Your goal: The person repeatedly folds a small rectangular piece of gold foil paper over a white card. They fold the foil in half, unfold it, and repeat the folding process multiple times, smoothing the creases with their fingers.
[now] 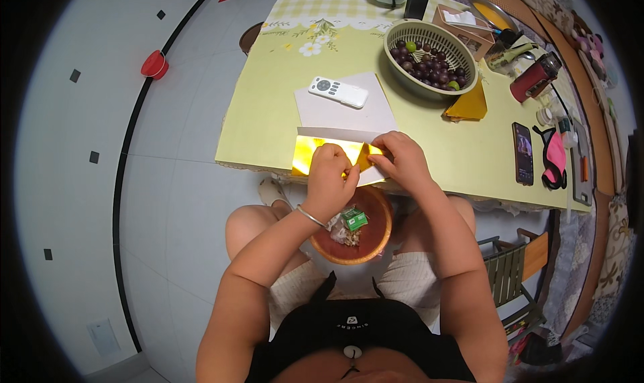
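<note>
A sheet of shiny gold foil paper (307,153) lies at the table's near edge, with its pale back showing along a folded strip. My left hand (330,175) is closed, its fingertips pressing on the foil paper. At the sheet's right end, my right hand (404,159) pinches a corner that is folded over. Beyond both hands, a stack of pale paper (342,117) lies flat, and a white remote control (337,92) rests on top of it. Farther right, a folded gold paper piece (467,105) sits against the basket.
A plastic basket (394,70) of grapes stands at the back. To the right are a red thermos (534,78), a phone (522,153) and a pink-and-black eye mask (553,156). Under the table edge, between my knees, is a bin (382,230) with rubbish. A folding chair (504,276) stands right.
</note>
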Available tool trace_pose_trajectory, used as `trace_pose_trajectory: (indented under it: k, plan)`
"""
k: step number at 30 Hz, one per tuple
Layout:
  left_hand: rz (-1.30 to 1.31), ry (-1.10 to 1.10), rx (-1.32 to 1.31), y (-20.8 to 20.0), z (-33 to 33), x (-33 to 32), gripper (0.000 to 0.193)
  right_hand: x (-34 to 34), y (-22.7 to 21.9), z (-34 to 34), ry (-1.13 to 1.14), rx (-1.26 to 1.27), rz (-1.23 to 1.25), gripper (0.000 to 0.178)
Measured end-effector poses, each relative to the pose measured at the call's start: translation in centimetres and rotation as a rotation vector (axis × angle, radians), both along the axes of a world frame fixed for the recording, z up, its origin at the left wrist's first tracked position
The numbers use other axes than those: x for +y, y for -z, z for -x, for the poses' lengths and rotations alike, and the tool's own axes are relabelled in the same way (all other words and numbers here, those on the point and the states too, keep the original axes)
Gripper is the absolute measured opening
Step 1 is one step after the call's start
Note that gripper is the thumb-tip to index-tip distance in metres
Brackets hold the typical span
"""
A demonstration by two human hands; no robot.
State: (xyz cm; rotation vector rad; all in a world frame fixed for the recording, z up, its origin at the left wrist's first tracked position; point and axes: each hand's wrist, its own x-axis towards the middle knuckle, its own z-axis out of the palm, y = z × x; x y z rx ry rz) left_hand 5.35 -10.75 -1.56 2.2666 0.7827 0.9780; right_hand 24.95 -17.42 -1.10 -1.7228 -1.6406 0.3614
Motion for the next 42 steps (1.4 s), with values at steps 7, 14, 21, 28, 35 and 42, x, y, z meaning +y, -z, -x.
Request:
trace_pose_trajectory:
  k: [7,14,21,28,35,42]
  plan:
    - [-0.06,-0.042,0.024,0.6,-0.6,0.5,0.02,-1.0,-0.3,1.0,-0.08,-0.296,-0.336,0.037]
    - [-0.061,-0.043,0.023,1.0,-0.4,0.6,0.018,-3.2,0.0,3.3,-0.342,-0.412,0.048,0.087]
    - [-0.047,-0.038,0.007,0.7,-0.4,0.3,0.017,-3.5,-0.8,3.4,-0.343,-0.458,0.164,0.101]
    - [-0.043,-0.038,0.013,0.5,-0.5,0.3,0.018,-3.2,-0.9,3.3,-0.358,-0.447,0.176,0.107]
    - [-0.08,0.067,0.108,0.0,1.2,1.2,0.015,-3.2,-1.2,3.7,-0.359,-0.435,0.217,0.106]
    - [-0.353,0.252,0.321,-2.6,6.2,4.2,0.028,-3.3,-2.2,3.1,-0.427,-0.406,0.272,0.1]
